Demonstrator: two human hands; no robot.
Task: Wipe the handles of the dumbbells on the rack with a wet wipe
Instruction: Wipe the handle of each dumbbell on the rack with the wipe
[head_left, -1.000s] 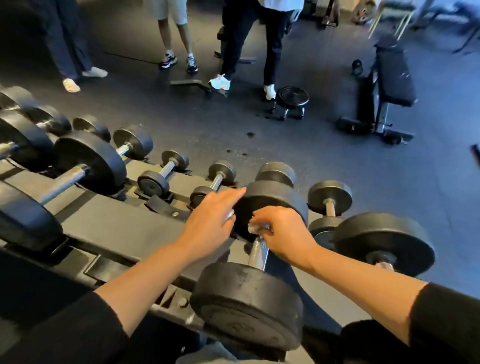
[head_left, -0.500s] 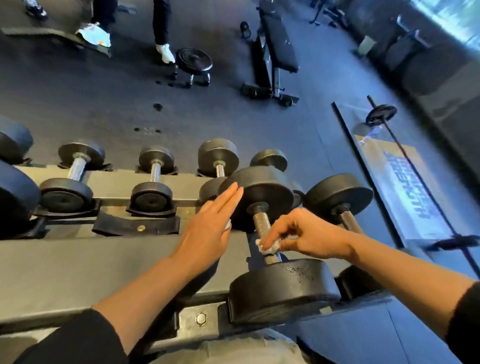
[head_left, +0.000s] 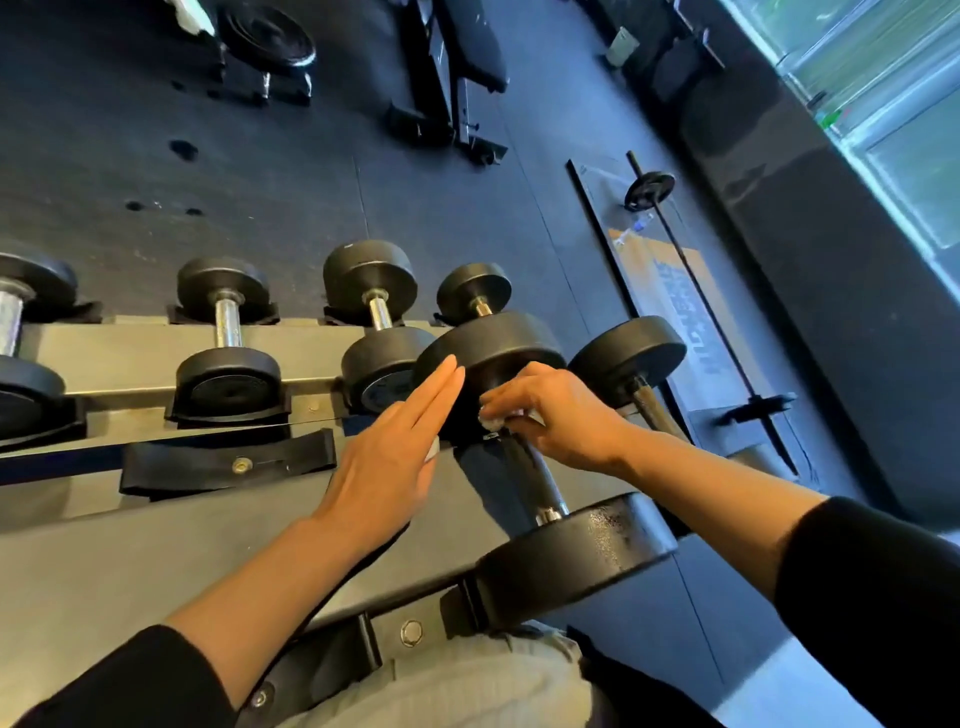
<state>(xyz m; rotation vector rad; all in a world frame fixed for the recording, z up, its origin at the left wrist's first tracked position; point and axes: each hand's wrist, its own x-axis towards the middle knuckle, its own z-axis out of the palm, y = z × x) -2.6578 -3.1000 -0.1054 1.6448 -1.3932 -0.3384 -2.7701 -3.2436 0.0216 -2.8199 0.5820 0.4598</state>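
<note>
A big black dumbbell lies across the upper tier of the rack in front of me. Its dark handle runs from the near head up to the far head. My right hand curls round the far end of the handle and holds a white wet wipe against it. My left hand has straight fingers that press against the side of the far head. Only a small piece of the wipe shows under my fingers.
Smaller dumbbells with shiny handles sit on the lower tier. Another dumbbell lies to the right. A weight bench, a stool and a barbell on a mat stand on the dark floor behind.
My right hand slid the wipe down the handle, then back up to its far end. My left hand stayed against the far head. My view swung right and closer.
</note>
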